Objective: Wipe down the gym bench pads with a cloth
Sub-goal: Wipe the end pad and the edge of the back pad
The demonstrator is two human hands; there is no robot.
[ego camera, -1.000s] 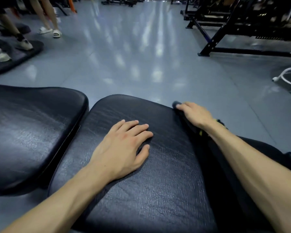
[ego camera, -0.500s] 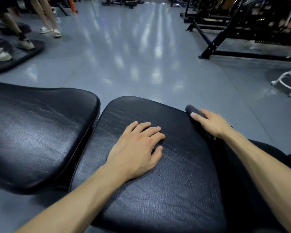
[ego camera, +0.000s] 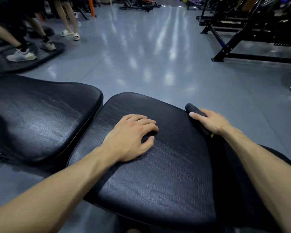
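Pressing down on the right-hand bench pad (ego camera: 158, 174), the left hand (ego camera: 129, 137) lies palm-down near the pad's middle, fingers slightly bent and close together with the thumb set apart below them, holding nothing; over on the pad's right edge the right hand (ego camera: 210, 121) is wrapped over a dark cloth (ego camera: 191, 109), fingers curled round it so the cloth is pinned against the rim of the padding, a rounded end of the fabric poking out past the fingertips toward the far corner; a speck of yellow (ego camera: 212, 135) shows just under the wrist, too small to tell what it is; both forearms reach in from the bottom of the view, bare; the pad under the hands is black, creased and glossy, catching the light along its near half; just beside it on the left, across a narrow gap, sits the second black pad (ego camera: 40, 118), wider, with a dull sheen across its top; beyond the bench the grey floor (ego camera: 149, 52) shines with long streaks of reflected light; far right stands a black steel rack frame (ego camera: 228, 46), well apart from the bench; far left, people's legs and feet stand on a dark mat (ego camera: 45, 56), one pair in pale sneakers (ego camera: 21, 55), another in white slides (ego camera: 71, 34)
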